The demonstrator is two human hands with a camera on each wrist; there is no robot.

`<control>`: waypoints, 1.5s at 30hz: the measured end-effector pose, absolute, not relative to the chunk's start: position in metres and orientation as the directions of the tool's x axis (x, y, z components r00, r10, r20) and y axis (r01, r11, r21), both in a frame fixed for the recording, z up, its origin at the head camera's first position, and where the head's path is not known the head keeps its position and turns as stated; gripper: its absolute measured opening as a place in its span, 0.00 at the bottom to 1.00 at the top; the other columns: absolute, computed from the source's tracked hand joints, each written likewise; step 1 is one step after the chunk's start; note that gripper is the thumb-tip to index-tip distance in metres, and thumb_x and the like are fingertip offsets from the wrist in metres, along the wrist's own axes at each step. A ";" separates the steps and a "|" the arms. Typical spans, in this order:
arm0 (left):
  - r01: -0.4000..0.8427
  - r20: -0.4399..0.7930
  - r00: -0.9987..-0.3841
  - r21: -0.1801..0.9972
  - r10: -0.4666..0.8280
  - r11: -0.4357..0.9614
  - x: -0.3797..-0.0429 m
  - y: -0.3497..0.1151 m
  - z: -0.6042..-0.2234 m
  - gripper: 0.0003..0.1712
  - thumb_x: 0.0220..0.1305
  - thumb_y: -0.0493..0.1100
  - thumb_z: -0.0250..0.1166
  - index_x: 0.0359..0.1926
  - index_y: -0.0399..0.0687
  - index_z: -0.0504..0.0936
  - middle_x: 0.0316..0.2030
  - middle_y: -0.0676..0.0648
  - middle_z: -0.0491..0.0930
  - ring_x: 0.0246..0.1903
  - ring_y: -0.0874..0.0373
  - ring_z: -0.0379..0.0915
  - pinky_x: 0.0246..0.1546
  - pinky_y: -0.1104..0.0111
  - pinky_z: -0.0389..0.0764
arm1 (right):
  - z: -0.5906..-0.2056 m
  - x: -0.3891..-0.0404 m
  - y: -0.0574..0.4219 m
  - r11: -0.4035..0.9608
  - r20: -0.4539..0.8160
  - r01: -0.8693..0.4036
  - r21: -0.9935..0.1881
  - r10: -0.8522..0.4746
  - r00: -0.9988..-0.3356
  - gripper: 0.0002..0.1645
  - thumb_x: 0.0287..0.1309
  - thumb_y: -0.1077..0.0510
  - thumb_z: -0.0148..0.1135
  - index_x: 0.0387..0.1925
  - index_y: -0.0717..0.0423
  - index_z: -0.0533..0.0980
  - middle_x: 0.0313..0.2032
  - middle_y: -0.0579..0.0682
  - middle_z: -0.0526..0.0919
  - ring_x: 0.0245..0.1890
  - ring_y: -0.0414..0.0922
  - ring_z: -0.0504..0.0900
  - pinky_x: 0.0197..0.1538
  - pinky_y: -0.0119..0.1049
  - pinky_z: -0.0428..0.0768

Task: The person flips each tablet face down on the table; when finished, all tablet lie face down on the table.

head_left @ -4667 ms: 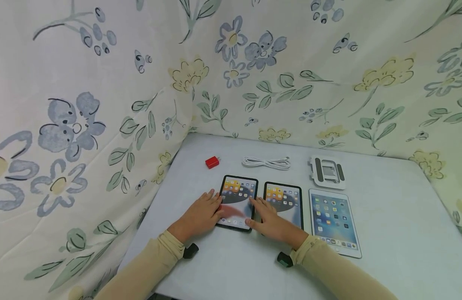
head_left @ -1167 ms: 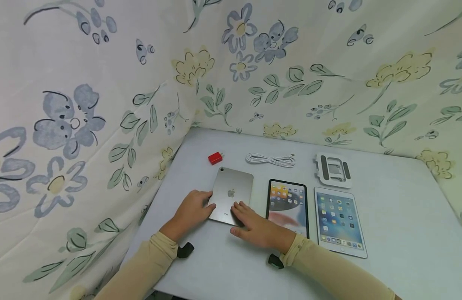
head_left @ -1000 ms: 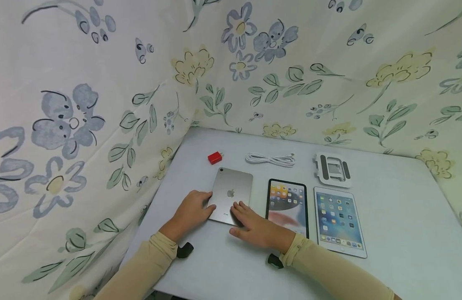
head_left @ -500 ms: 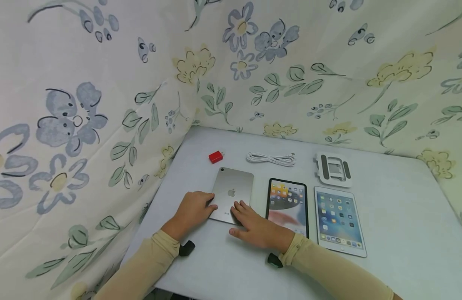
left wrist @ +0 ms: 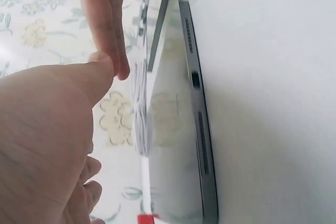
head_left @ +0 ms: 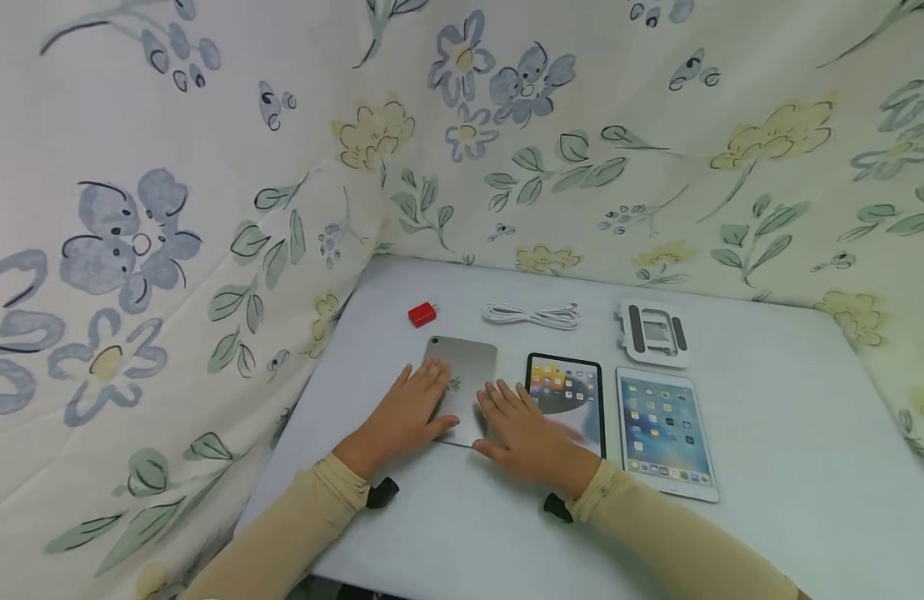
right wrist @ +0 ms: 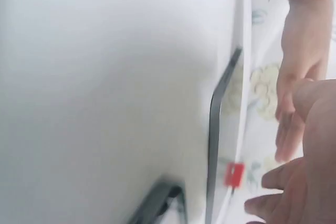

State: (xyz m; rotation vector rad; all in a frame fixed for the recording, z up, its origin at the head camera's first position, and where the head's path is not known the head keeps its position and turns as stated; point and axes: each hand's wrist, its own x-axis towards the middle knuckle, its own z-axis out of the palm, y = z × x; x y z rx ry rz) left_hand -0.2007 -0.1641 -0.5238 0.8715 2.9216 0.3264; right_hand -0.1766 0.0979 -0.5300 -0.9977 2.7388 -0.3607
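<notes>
A grey tablet [head_left: 469,358] lies face down on the table, its logo partly covered by my left hand. My left hand [head_left: 402,421] is over its left side with fingers straight. In the left wrist view a gap shows between this hand and the tablet's back, and the edge with its charging port faces the camera. My right hand [head_left: 532,437], fingers extended, is over the tablet's right edge and overlaps a black-framed tablet [head_left: 574,379] lying screen up beside it. Neither hand grips anything. A white tablet [head_left: 666,421] lies screen up, right of the black-framed one.
Behind the tablets, from left to right, are a red charger plug [head_left: 422,314], a coiled white cable [head_left: 531,316] and a folded white-and-grey stand [head_left: 654,335]. A flowered cloth [head_left: 551,192] hangs behind the table [head_left: 776,375] and along its left side.
The first tablet was screen up, then was turned face down. Since half a second ago my left hand has left its side edge and moved over its back; my right hand has lifted its fingers.
</notes>
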 end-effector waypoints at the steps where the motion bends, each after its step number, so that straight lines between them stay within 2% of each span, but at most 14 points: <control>1: 0.541 -0.019 -0.830 0.217 0.558 0.812 -0.200 -0.159 -0.523 0.51 0.79 0.65 0.58 0.83 0.33 0.55 0.82 0.35 0.53 0.82 0.40 0.44 0.80 0.43 0.47 | -0.528 -0.176 0.104 0.755 -0.110 -0.585 -0.296 -0.635 -0.765 0.50 0.81 0.32 0.46 0.85 0.61 0.50 0.84 0.61 0.48 0.84 0.58 0.41 0.82 0.59 0.39; 10: 0.598 -0.095 -0.780 0.180 0.619 0.781 -0.197 -0.114 -0.518 0.48 0.82 0.63 0.55 0.84 0.34 0.53 0.83 0.36 0.52 0.82 0.43 0.43 0.81 0.46 0.46 | -0.532 -0.171 0.162 0.887 -0.105 -0.425 -0.182 -0.447 -0.888 0.52 0.79 0.30 0.48 0.83 0.65 0.55 0.82 0.65 0.53 0.83 0.63 0.46 0.81 0.62 0.39; 14: 0.624 -0.116 -0.757 0.164 0.643 0.764 -0.196 -0.095 -0.520 0.48 0.82 0.66 0.53 0.84 0.36 0.54 0.83 0.38 0.52 0.82 0.43 0.44 0.80 0.46 0.48 | -0.535 -0.165 0.185 0.912 -0.108 -0.372 -0.173 -0.392 -0.913 0.53 0.79 0.31 0.51 0.82 0.67 0.56 0.82 0.67 0.53 0.83 0.63 0.46 0.81 0.62 0.36; 21: 0.645 -0.146 -0.731 0.175 0.667 0.744 -0.194 -0.072 -0.525 0.48 0.81 0.67 0.53 0.83 0.37 0.57 0.82 0.40 0.55 0.82 0.44 0.47 0.80 0.47 0.49 | -0.543 -0.157 0.209 0.927 -0.099 -0.311 -0.210 -0.337 -0.936 0.53 0.78 0.31 0.51 0.81 0.69 0.58 0.81 0.70 0.53 0.83 0.65 0.46 0.81 0.62 0.36; 29: 0.661 -0.179 -0.712 0.157 0.679 0.734 -0.195 -0.049 -0.528 0.48 0.82 0.68 0.49 0.83 0.37 0.56 0.83 0.39 0.53 0.82 0.44 0.45 0.81 0.48 0.46 | -0.542 -0.149 0.232 0.939 -0.063 -0.280 -0.202 -0.298 -0.953 0.52 0.79 0.33 0.52 0.80 0.72 0.58 0.78 0.77 0.54 0.80 0.71 0.48 0.80 0.65 0.37; 41: 0.662 -0.192 -0.708 0.157 0.680 0.733 -0.196 -0.041 -0.537 0.48 0.83 0.68 0.48 0.83 0.36 0.57 0.82 0.38 0.54 0.82 0.42 0.45 0.81 0.48 0.47 | -0.548 -0.150 0.237 0.914 -0.039 -0.270 -0.302 -0.295 -0.955 0.51 0.80 0.30 0.47 0.80 0.69 0.59 0.77 0.74 0.60 0.80 0.70 0.52 0.79 0.67 0.36; 45: 0.665 -0.197 -0.703 0.157 0.683 0.730 -0.198 -0.038 -0.538 0.47 0.83 0.68 0.47 0.83 0.36 0.57 0.82 0.38 0.54 0.82 0.42 0.45 0.80 0.48 0.48 | -0.544 -0.150 0.239 0.889 -0.049 -0.248 -0.384 -0.288 -0.956 0.50 0.80 0.32 0.48 0.80 0.69 0.60 0.77 0.72 0.60 0.80 0.69 0.52 0.79 0.68 0.35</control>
